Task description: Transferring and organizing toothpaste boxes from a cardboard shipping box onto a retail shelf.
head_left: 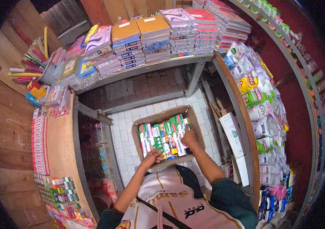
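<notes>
On the tiled floor in front of me stands an open brown cardboard carton [197,128]. Upright slim boxes [180,142] in green, white and red, like toothpaste boxes, fill it in rows. My left hand [153,157] is at the carton's near side, its fingers curled together against the front boxes; whatever they hold is hidden. Inside the right wall, my right hand [188,137] has its fingers closed at the end of the row, beside a small pale box [186,121]. Its fingertips are partly hidden, and I cannot make out what is in them.
A wooden counter surrounds the carton on three sides, with stacked notebooks [154,26] at the back. Red-and-white small boxes [40,145] line the left counter [61,141]. Bagged goods [259,110] crowd the right side. A flattened white carton [232,133] leans beneath the right counter.
</notes>
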`<state>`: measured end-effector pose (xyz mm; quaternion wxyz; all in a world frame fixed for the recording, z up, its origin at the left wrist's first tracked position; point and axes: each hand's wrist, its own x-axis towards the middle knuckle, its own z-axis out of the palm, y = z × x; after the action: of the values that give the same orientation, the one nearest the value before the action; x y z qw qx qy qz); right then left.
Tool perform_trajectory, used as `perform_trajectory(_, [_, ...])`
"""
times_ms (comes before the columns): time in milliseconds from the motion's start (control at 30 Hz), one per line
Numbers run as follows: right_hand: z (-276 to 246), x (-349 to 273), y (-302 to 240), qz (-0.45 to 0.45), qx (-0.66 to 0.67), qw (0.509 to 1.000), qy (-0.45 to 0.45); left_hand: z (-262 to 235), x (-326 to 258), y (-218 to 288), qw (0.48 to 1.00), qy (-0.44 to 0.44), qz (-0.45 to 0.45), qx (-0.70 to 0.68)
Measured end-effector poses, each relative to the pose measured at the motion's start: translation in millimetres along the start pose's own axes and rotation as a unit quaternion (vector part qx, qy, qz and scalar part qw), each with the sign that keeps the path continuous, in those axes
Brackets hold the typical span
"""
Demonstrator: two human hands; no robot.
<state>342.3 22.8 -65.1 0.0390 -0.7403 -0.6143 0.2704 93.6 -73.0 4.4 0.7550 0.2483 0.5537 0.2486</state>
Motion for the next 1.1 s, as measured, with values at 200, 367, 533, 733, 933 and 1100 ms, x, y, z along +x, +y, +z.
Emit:
perform_trajectory(200, [-10,6,-13,-0.008,-0.027,0.998,-0.054,-4,8,-20,1.0,-0.019,-0.023,-0.01])
perform_trajectory(367, [-10,-1,-30,0.002,-0.049,0.998,-0.038,-1,6,-4,1.0,0.007,-0.023,-0.007])
perform_trajectory(533, [-2,-1,-34,0.024,-0.056,0.998,0.003,-11,26,-8,0.999,-0.018,-0.021,0.027])
perform_trajectory(733, [5,12,-25,0.128,0.018,0.992,0.009,-14,28,-5,0.999,-0.014,-0.034,0.021])
perform_trajectory(933, [38,14,20,0.086,0.256,0.959,-0.084,-12,41,-2,0.998,-0.046,-0.032,-0.006])
perform_trajectory(1100, [20,-33,-28,0.002,0.457,0.874,-0.164,-12,50,2,0.998,-0.05,-0.031,-0.003])
